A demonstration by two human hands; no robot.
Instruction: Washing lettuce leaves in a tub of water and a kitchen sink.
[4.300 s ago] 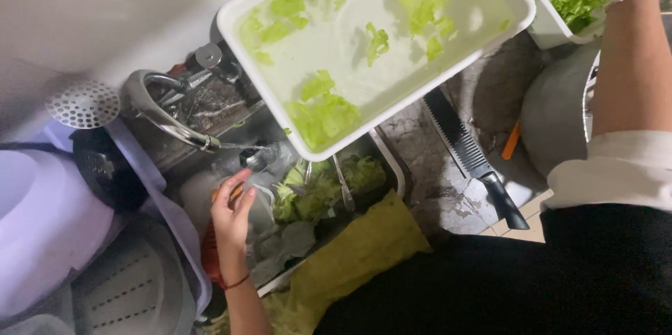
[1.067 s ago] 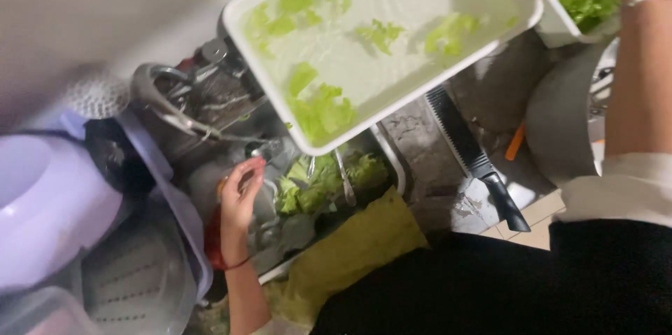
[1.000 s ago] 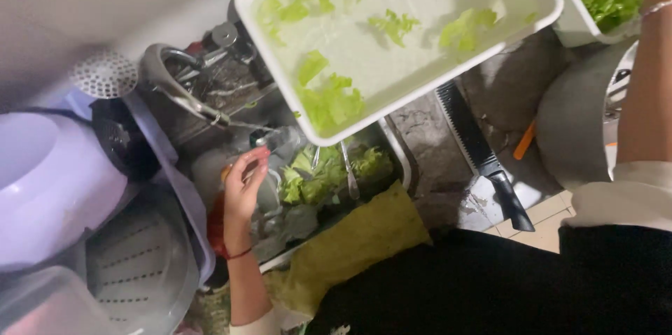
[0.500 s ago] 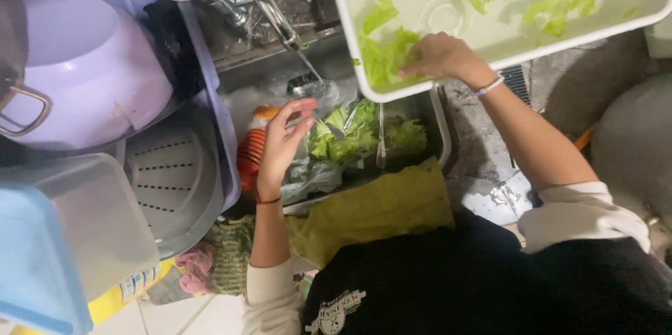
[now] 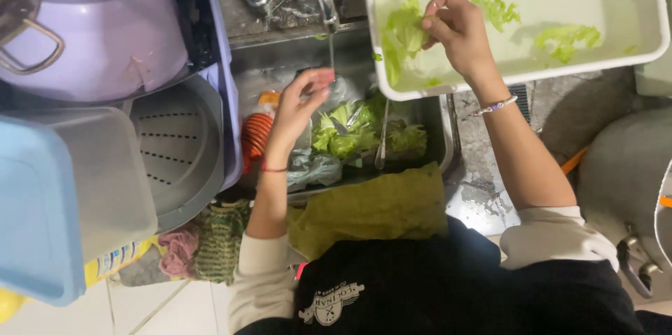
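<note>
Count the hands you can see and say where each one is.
2. The left hand is over the sink; the right hand pinches a lettuce leaf in the white tray.

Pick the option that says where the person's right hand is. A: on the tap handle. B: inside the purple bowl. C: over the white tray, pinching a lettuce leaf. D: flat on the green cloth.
C: the right hand reaches into the white tray of water and its fingertips close on a lettuce leaf, while the left hand is over the sink.
</note>
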